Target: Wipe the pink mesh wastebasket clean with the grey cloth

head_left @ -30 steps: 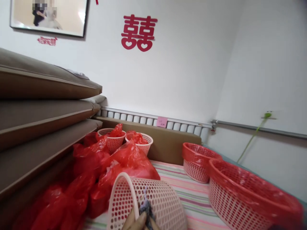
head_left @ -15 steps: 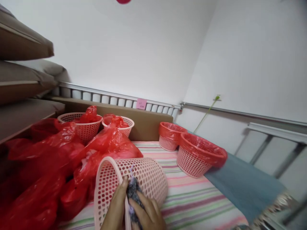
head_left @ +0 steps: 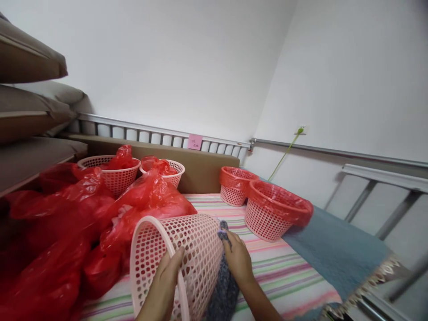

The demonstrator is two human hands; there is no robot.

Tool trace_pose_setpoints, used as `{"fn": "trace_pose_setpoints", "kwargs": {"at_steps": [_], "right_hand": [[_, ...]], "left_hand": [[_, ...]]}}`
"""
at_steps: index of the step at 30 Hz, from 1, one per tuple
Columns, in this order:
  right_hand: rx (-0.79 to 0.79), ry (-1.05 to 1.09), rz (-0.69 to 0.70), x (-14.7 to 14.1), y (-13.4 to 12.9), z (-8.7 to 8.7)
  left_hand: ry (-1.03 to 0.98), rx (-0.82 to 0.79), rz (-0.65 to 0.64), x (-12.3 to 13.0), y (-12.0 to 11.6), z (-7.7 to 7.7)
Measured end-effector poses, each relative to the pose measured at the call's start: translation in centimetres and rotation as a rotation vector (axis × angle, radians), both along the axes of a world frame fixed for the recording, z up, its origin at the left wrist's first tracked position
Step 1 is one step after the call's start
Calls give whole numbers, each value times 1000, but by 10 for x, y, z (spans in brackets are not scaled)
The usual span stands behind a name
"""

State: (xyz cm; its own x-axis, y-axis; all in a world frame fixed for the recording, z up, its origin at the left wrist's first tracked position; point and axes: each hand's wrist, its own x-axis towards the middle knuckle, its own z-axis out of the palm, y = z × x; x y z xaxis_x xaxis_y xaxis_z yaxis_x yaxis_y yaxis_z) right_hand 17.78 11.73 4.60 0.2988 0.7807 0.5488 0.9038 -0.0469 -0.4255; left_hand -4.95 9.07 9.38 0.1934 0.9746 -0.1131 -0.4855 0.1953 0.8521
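Note:
A pink perforated plastic basket (head_left: 197,245) lies on its side, its open mouth facing left. My left hand (head_left: 163,281) grips the near rim, thumb outside and the other fingers hidden within the mouth. Against the far, bottom end of the basket, my right hand (head_left: 238,256) is closed on a dark grey-blue cloth (head_left: 223,285) with some lilac on it. The cloth hangs down along the basket's side.
Red plastic bags (head_left: 67,240) heap up on the left. Behind them stand two pink baskets (head_left: 120,178) holding red bags. Two red-lined baskets (head_left: 270,218) stand right on the striped sheet (head_left: 281,276). Stacked cushions (head_left: 30,107) rise at far left; a radiator (head_left: 130,133) lines the wall.
My right hand has moved with the cloth from the basket's rim, beside my left hand, rightward to its bottom end. The cloth now hangs longer. My left hand stays on the rim.

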Motion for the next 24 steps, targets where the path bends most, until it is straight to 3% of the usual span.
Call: {"fn": "trace_pose_setpoints", "kwargs": {"at_steps": [3,8,14,18,21,24], "right_hand": [[-14,37,15,9,9,-3],[-18,67,58,0,4,2],[140,-47,306,-70,-45,15],[356,-101,470,-116,-67,7],[402,-74,497,-127,-66,-3],[414,-138,497,-127,-61,-9]], "left_hand": [[19,18,-88,0,-5,1],[127,117,-96,-4,-12,5],[64,104,-5,4,-6,-17],[-124,-45,50,3,-1,-29],[-168,-138,101,-3,1,-33],[-147,-106,142,-9,5,-39]]}}
